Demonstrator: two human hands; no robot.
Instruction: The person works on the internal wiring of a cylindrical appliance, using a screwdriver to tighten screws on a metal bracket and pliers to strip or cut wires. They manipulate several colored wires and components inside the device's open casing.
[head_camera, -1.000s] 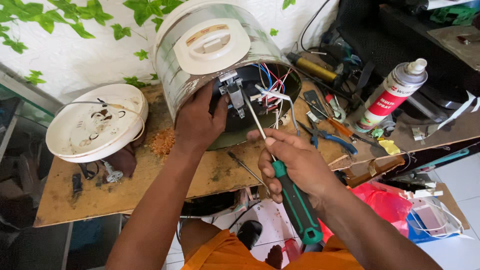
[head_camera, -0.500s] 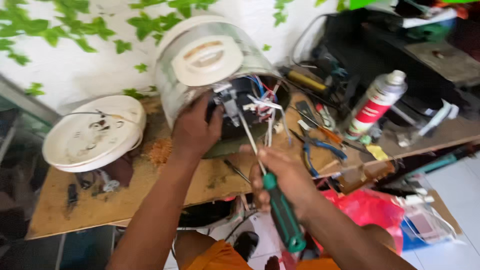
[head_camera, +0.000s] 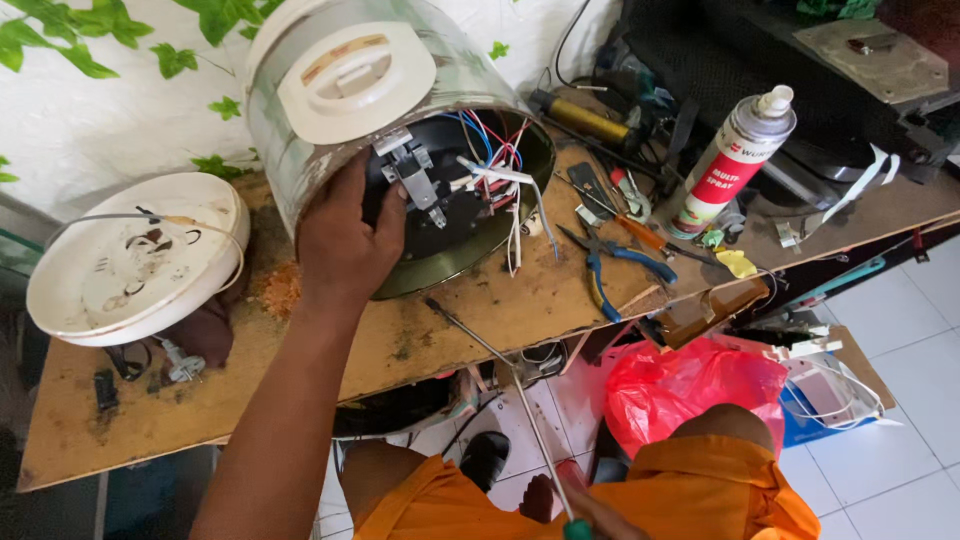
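A silver and white rice cooker body (head_camera: 330, 120) lies on its side on the wooden bench (head_camera: 440, 330), its open underside showing a black base with coloured wires (head_camera: 490, 175). My left hand (head_camera: 345, 240) grips the lower rim of that opening. My right hand (head_camera: 600, 518) is barely in view at the bottom edge, above my lap, closed on the green handle of a long screwdriver (head_camera: 510, 380). The screwdriver's thin shaft slants up-left, and its tip lies over the bench edge, apart from the cooker.
A round white cover plate (head_camera: 130, 260) sits at the left of the bench. To the right are blue-handled pliers (head_camera: 610, 265), small tools and a white and red spray can (head_camera: 730, 160). A red plastic bag (head_camera: 690, 385) lies below the bench on the tiled floor.
My right hand has drawn the screwdriver back out of the cooker's wiring and down toward my lap. My left hand stays on the cooker's rim.
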